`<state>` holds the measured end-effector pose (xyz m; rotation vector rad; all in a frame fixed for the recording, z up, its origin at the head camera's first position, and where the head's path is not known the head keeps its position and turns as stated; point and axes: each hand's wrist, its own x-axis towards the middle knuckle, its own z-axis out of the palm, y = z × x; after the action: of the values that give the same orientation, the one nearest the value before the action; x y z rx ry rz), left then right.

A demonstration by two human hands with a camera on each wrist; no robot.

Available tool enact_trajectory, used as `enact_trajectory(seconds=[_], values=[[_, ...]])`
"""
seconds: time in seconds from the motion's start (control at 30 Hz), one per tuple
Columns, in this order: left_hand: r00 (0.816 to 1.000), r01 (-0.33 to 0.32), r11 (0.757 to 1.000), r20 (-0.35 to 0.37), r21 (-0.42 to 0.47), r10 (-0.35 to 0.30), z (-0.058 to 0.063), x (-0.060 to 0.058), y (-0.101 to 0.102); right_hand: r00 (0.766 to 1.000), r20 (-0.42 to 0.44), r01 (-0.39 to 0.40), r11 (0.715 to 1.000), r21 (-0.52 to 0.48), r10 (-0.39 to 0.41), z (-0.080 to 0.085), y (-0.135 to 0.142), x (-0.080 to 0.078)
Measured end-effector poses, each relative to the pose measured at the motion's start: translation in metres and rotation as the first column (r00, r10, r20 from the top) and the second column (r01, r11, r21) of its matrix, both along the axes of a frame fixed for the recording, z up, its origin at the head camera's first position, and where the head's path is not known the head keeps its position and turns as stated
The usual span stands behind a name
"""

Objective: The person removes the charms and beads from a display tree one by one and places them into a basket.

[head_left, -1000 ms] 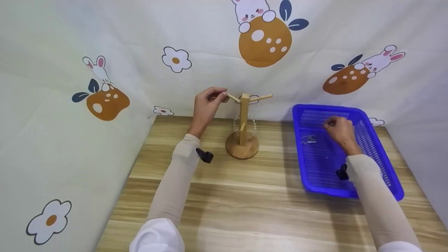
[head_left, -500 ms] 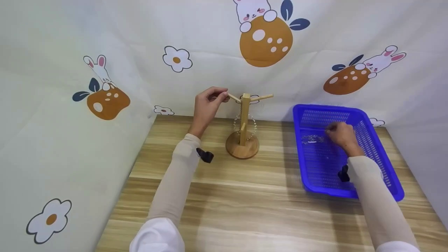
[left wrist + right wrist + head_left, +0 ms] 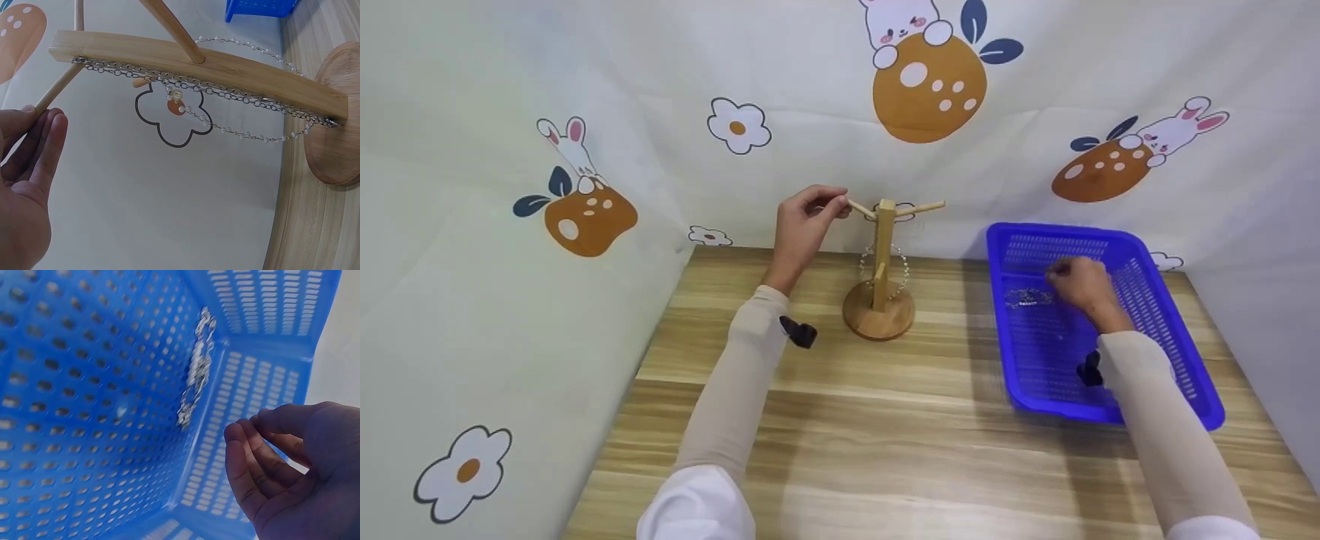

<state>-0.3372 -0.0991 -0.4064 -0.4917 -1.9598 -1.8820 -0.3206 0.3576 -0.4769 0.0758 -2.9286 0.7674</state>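
Observation:
My left hand (image 3: 802, 236) pinches the outer end of a peg (image 3: 59, 87) at the top of a wooden jewellery stand (image 3: 884, 240). A silver chain necklace (image 3: 214, 88) hangs from that peg, close along the post. Beside it droops a thin necklace with small white beads (image 3: 244, 135). My right hand (image 3: 1084, 289) is inside the blue plastic basket (image 3: 1002, 337), fingers loosely bent and thumb close to the index fingertip. Nothing shows between them. In the right wrist view a tangled silver chain with white beads (image 3: 197, 368) lies on the basket floor, apart from the fingertips.
The stand's round base (image 3: 877, 330) rests on the wood-grain table (image 3: 885, 450). Another peg (image 3: 926, 207) points right from its top. Behind it hangs a patterned cloth (image 3: 810, 67). The basket's raised slotted walls surround my right hand.
My right hand has shifted slightly within the basket, first toward me, then back and left. More of the chain there shows than a second ago. The left hand stays on the peg.

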Motion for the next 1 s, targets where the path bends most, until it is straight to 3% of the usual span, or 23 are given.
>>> enact_trajectory(seconds=[0.27, 0.7, 0.87, 1.0], values=[[1.000, 0.003, 1.000, 0.005, 0.019, -0.004, -0.001, -0.001, -0.001, 0.994, -0.076, -0.077, 0.996, -0.038, 0.074, 0.017, -0.034, -0.001], [1.000, 0.005, 1.000, -0.015, 0.002, -0.005, 0.001, -0.001, 0.000, 0.966, -0.199, -0.196, 0.969, -0.149, 0.165, 0.044, -0.100, -0.002], [1.000, 0.013, 1.000, -0.007, 0.013, -0.013, 0.001, -0.001, 0.001, 0.961, -0.222, -0.228, 0.930, -0.287, 0.167, 0.062, -0.128, 0.003], [1.000, 0.012, 1.000, -0.011, 0.024, -0.012, 0.001, -0.002, 0.001, 0.944, -0.279, -0.283, 0.863, -0.418, 0.174, 0.083, -0.148, 0.010]])
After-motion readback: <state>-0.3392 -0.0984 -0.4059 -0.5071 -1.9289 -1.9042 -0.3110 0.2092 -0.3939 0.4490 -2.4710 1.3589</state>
